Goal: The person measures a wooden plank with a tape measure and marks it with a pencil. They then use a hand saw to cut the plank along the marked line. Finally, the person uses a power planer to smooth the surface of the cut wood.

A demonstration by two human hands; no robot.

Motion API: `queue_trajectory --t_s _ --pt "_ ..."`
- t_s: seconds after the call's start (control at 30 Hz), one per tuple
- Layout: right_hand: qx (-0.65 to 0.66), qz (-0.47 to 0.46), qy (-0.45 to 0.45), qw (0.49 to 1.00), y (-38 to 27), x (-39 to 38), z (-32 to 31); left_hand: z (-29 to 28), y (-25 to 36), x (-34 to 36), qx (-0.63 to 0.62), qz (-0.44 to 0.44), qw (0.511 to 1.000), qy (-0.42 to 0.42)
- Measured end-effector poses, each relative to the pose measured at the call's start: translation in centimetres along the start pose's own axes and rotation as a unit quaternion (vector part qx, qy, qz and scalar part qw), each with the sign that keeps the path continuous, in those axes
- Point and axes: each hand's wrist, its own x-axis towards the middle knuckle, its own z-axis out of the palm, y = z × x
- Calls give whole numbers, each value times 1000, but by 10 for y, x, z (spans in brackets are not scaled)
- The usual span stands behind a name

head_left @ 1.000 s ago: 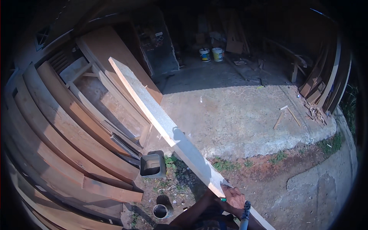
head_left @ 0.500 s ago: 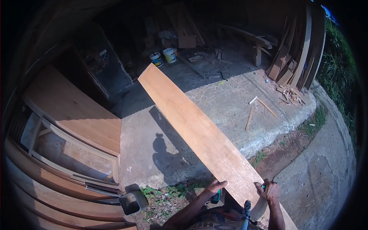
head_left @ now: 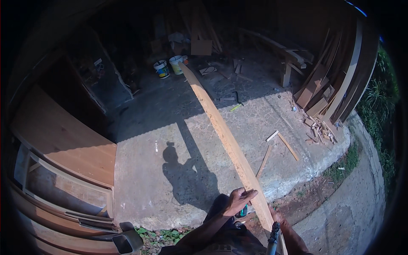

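Over sunlit concrete floor, our long plank points forward and slightly left from us, our left hand gripping it farther along, our right hand against its right side closer in, its hold too hidden to tell.

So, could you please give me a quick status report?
Left hand on plank, right hand at its right edge, partly hidden. Plank angled out over concrete. Loose wood strips lying right of it.
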Motion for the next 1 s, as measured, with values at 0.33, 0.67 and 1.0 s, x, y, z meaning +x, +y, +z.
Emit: queue_trajectory --t_s 0.33,0.67,1.0 --pt "-52 -15 7 999 -159 201 -77 -53 77 277 55 0 998 -6" --pt "-364 -123 259 886 -433 292 -220 -83 187 500 90 -176 980 -35" --pt "-387 -214 316 839 -555 437 -233 -94 194 768 -258 -290 917 -99"
